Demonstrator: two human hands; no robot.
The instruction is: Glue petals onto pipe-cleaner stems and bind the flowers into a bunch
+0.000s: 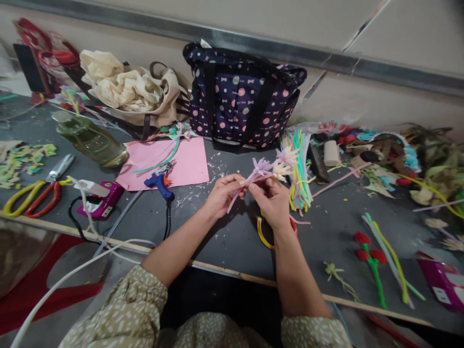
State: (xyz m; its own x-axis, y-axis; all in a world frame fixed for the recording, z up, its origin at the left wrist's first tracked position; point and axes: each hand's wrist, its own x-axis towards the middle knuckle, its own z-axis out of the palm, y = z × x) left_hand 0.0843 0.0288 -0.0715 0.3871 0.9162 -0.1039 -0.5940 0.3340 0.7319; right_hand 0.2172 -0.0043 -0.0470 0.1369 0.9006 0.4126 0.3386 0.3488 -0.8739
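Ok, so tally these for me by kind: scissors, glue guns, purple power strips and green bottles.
Scissors: 2, one partly hidden
Glue gun: 1
Purple power strips: 2
Green bottle: 1
Total: 6

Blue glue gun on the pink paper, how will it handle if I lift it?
The blue glue gun should feel stiff, as its body looks like hard plastic. Its dark cord trails from the grip, so it may drag or tug. Lying flat on its side on the pink paper, it seems unlikely to roll.
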